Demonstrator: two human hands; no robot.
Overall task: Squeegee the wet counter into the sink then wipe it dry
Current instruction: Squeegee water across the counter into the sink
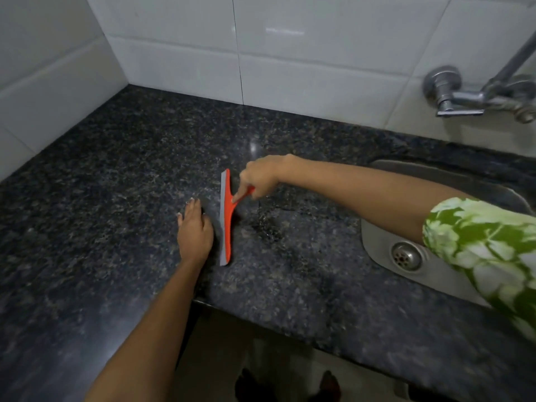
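Observation:
A red squeegee (pixel 227 219) with a grey rubber blade stands on the dark speckled granite counter (pixel 116 175), blade running front to back. My right hand (pixel 262 177) is shut on its red handle, index finger stretched along it. My left hand (pixel 194 230) rests flat on the counter just left of the blade, fingers apart, holding nothing. Water drops and a wet patch (pixel 268 224) lie on the counter right of the squeegee. The steel sink (pixel 385 245) with its round drain (pixel 406 256) is set into the counter at the right, partly hidden by my right arm.
White tiled walls (pixel 290 53) close the counter at the back and left. A metal wall tap (pixel 455 94) hangs above the sink at the upper right. The counter's front edge (pixel 261 323) runs below my arms, with floor and feet beneath it.

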